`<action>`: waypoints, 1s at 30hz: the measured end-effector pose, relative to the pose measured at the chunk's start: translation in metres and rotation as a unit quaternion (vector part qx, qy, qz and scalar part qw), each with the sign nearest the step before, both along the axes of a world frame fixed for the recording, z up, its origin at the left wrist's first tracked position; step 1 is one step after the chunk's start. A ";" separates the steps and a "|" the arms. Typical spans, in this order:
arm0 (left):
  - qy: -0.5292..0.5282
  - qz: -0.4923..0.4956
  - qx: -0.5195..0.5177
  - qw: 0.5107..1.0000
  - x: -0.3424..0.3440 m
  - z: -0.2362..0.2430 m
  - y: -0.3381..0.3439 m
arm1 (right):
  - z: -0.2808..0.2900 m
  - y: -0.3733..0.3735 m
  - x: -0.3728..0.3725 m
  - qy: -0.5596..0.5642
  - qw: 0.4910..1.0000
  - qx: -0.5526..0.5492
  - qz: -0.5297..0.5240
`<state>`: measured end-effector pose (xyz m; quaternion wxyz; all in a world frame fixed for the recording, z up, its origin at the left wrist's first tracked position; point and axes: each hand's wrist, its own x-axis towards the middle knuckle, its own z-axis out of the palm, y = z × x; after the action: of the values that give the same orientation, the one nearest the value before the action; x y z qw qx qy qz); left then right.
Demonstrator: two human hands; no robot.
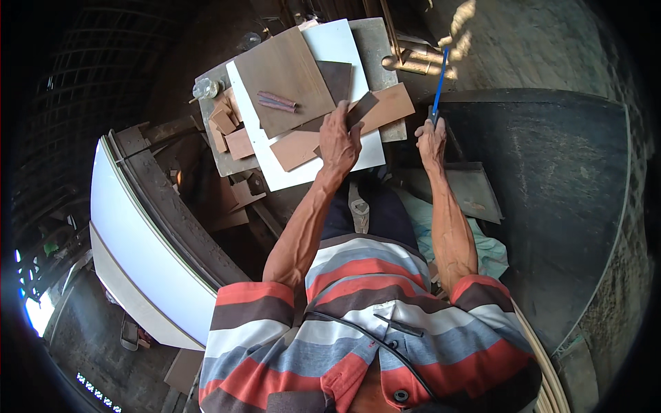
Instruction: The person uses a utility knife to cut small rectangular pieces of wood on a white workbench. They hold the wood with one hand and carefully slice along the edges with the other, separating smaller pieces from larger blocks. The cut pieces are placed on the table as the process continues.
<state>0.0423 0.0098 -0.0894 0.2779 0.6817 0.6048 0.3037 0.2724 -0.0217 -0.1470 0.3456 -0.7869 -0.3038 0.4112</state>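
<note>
My left hand [337,141] presses and grips a narrow dark wooden strip [365,107], its fingers curled over it. The strip lies slantwise across a longer light-brown board [391,109], and both rest on a white panel [279,175]. My right hand [432,143] is closed round the dark grip of a thin tool with a long blue blade [441,82]. It is held off the table's right side, the blade pointing away from me. A large brown board [292,76] lies beyond my left hand, with reddish-brown rolled pieces [277,103] on top.
Small wood offcuts [222,122] and a clear jar [205,88] sit at the left of the worktable [237,164]. A large dark panel [537,165] stands at the right. A curved white sheet [138,234] is at the left. Bamboo lengths [420,65] lie at the far right.
</note>
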 end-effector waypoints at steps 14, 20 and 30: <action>0.116 -0.098 0.050 0.987 0.075 -0.075 0.045 | 0.034 -0.089 -0.023 -0.171 0.964 0.046 0.198; 0.102 -0.094 0.091 0.986 0.077 -0.087 0.039 | 0.035 -0.089 -0.018 -0.144 0.968 0.021 0.204; 0.083 -0.128 0.093 0.984 0.090 -0.085 0.053 | 0.036 -0.087 -0.015 -0.145 0.969 0.024 0.199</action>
<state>0.1323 0.0624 -0.1740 0.1988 0.7993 0.5026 0.2625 0.2577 -0.1083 -0.1112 0.2278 -0.7530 -0.5110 0.3463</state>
